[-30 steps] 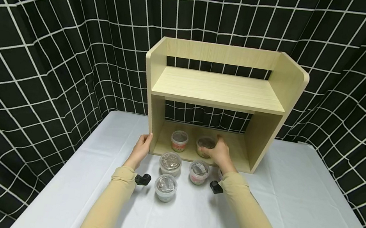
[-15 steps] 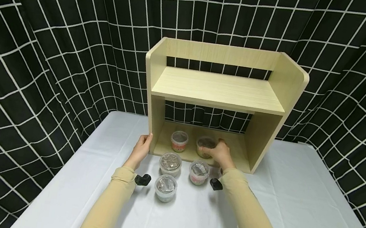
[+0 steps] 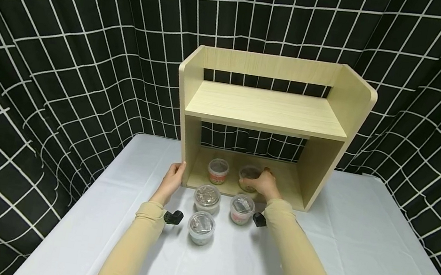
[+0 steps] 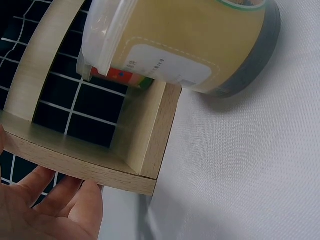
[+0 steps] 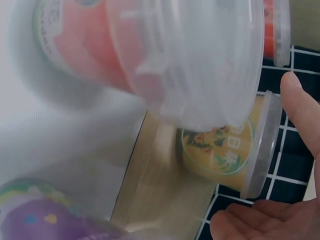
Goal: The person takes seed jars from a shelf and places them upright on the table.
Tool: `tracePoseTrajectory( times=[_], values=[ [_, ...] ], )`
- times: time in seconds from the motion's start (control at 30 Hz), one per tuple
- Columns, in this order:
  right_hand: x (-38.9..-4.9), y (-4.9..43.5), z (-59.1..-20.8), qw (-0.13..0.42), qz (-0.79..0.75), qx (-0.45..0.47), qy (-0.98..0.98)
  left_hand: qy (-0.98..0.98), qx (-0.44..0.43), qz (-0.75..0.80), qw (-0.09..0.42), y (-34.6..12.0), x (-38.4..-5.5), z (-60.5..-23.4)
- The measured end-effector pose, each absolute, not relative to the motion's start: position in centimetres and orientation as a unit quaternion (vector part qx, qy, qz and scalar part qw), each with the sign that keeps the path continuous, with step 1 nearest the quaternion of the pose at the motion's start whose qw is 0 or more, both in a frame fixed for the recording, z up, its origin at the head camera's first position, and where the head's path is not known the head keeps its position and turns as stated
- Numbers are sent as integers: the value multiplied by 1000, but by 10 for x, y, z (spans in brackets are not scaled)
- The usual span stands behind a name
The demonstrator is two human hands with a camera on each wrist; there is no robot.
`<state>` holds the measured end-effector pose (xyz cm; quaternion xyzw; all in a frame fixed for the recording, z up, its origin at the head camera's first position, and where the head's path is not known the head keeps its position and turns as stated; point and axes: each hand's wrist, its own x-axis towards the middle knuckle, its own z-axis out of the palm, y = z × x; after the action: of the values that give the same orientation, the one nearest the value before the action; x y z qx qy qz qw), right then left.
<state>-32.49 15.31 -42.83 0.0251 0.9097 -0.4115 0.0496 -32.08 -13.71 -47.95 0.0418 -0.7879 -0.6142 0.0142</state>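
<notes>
A small wooden shelf [image 3: 265,108] stands on the table. My left hand [image 3: 171,181] grips its left side panel [image 4: 75,160] near the lower front, fingers along the outer face. On the bottom board, a yellow lidded plastic tub [image 5: 225,145] sits right of a red-labelled tub [image 3: 218,171]. My right hand [image 3: 265,185] is around the yellow tub; in the right wrist view the thumb and loosely bent fingers stand on either side of its lid, with gaps showing. The head view has that tub partly behind the hand.
In front of the shelf stand a yellow-sided tub [image 3: 207,197], a pink tub [image 3: 241,209] and a pale tub [image 3: 201,227]. A purple-labelled tub [image 5: 45,215] shows in the right wrist view. A black gridded cloth [image 3: 61,85] hangs around the white table [image 3: 234,272].
My right hand's fingers have drawn slightly right and toward me, away from the yellow tub, which stays put. My left hand stays on the panel. The head view has shifted slightly.
</notes>
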Motion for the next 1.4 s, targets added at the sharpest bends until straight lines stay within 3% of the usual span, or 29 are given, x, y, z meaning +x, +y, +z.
tracePoseTrajectory(
  times=[0.57,1.4],
  values=[
    [-338,155,-441,35,-409,30,911,-786,41,-617,16,-137,-322,-480],
    [-325,150,-440,-3,-438,44,898,-791,38,-610,27,-136,-317,-478]
  ],
)
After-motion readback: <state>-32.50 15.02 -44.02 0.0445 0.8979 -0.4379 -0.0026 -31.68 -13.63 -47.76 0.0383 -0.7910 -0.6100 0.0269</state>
